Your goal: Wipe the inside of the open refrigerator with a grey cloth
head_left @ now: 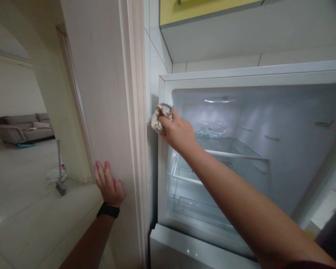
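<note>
Within right hand (181,131), half-hidden cloth (157,120)

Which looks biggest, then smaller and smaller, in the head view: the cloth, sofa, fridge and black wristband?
1. Fridge
2. Sofa, though it's farther away
3. Cloth in the right hand
4. Black wristband

One left hand (110,186), one right hand (182,130). Crumpled cloth (157,123): one. Refrigerator (240,76): one. Glass shelves (232,154): at least two. Black wristband (108,211): one. Sofa (39,133): one. Broom (61,188): one.
</note>
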Available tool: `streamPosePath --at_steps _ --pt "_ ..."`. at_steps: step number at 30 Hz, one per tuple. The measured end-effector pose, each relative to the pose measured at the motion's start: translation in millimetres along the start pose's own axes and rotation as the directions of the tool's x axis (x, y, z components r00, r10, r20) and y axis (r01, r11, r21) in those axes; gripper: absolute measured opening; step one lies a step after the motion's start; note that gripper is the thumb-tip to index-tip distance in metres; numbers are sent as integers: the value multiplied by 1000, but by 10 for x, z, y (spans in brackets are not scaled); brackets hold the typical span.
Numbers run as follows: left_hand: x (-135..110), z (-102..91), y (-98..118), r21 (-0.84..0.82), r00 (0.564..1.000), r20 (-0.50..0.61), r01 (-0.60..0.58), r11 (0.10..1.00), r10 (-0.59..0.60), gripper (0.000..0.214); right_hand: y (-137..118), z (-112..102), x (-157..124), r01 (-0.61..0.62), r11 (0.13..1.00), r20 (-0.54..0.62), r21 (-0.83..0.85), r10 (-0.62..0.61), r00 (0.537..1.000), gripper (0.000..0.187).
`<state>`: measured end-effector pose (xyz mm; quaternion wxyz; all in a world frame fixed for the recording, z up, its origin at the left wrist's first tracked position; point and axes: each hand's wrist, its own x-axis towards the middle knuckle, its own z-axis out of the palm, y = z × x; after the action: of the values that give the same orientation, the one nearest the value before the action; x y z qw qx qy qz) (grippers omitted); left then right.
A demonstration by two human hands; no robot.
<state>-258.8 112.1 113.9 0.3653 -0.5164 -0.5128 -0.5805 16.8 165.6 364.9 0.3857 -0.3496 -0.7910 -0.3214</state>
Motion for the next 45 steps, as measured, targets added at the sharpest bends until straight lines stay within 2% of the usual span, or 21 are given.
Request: streamPosePath --at_steps 2,4,8,11,13,15,17,19,22,24,26,29,33,36,39,42,45 --pt "2 -4 1 1 1000 2 -7 1000 7 71 -146 189 -518 22 999 123 -47 -16 992 35" --pt "3 -5 -2 -4 1000 2 -9 1000 9 71 -304 429 -1077 116 992 233 -44 -102 967 37" --pt "1 0 -6 -6 1000 6 7 1000 -7 71 -609 939 -2107 220 971 438 96 -240 866 31" --pt "3 2 4 -8 1000 -13 8 1000 -8 71 -735 1183 -2556 230 955 512 188 -295 807 26" --pt "4 2 14 -14 1000 -23 11 1000 -12 71 -740 1223 -2621 227 954 529 198 -299 794 26" --pt "5 4 20 -14 1000 -20 19 1000 -19 71 -685 1155 -2489 217 961 513 174 -276 813 29" --pt "7 8 22 -12 1000 -16 18 1000 -18 71 -584 982 -2177 189 975 457 120 -223 861 34" --pt "8 11 19 -17 1000 -14 15 1000 -15 71 -454 725 -1729 140 989 373 45 -146 916 39" --pt "6 13 14 -24 1000 -9 22 999 -22 70 -246 286 -960 34 998 231 -53 -21 973 39" --pt "-1 15 12 -19 1000 -3 28 999 -29 71 -141 45 -525 -41 995 138 -92 54 989 37" --pt "-10 18 11 -18 999 -3 38 999 -38 72 -98 -102 -260 -77 991 97 -107 88 991 36" --pt "-21 25 7 -24 998 -2 59 998 -59 72 -168 -113 -271 -7 994 162 -114 25 986 38" --pt "-25 39 -10 -32 998 5 63 997 -63 73 -362 113 -746 189 980 342 -70 -154 927 39" --pt "-23 46 -18 -47 999 -12 48 998 -48 73 -404 194 -918 235 971 378 -50 -199 904 35" --pt "-22 48 -17 -58 998 -32 44 997 -46 74 -289 24 -628 203 972 282 -118 -163 945 41" --pt "-27 52 -21 -61 998 -31 46 997 -48 76 -99 -346 -18 125 966 140 -228 -95 986 51" --pt "-37 63 -33 -61 998 -41 34 998 -37 77 39 -719 535 40 953 38 -300 -30 999 51"
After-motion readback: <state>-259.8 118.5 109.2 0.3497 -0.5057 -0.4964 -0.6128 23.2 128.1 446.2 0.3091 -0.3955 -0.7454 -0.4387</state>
